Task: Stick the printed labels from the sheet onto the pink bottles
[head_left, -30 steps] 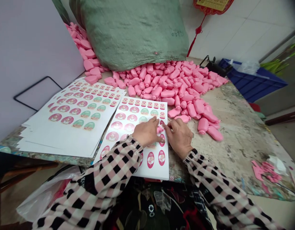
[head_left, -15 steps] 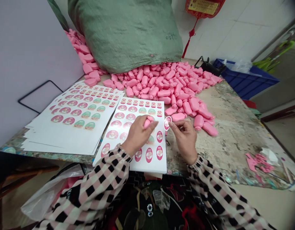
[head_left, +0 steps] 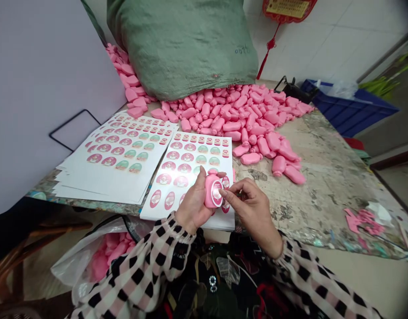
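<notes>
My left hand (head_left: pixel 195 201) is wrapped round a small pink plastic bottle (head_left: pixel 209 179), its front turned up to the right. An oval sticker (head_left: pixel 217 193) with a white rim lies against the bottle's front. The thumb and fingertips of my right hand (head_left: pixel 252 208) pinch at the sticker's right edge. Below both hands lies a white sticker sheet (head_left: pixel 190 137) printed with rows of pink and green labels; the hands cover part of it. A fan of similar sheets (head_left: pixel 101 186) sits to its left.
Many pink bottles (head_left: pixel 237 126) are heaped along the back, under a large green sack (head_left: pixel 187 48). Pink scraps (head_left: pixel 363 221) lie at the table's right. A blue crate (head_left: pixel 350 110) stands beyond the right edge. Below the left edge hangs a clear bag (head_left: pixel 71 270) with pink pieces.
My right hand peeled an oval sticker off the sheet and carried it left onto the bottle. My left hand turned the bottle's front up into view.
</notes>
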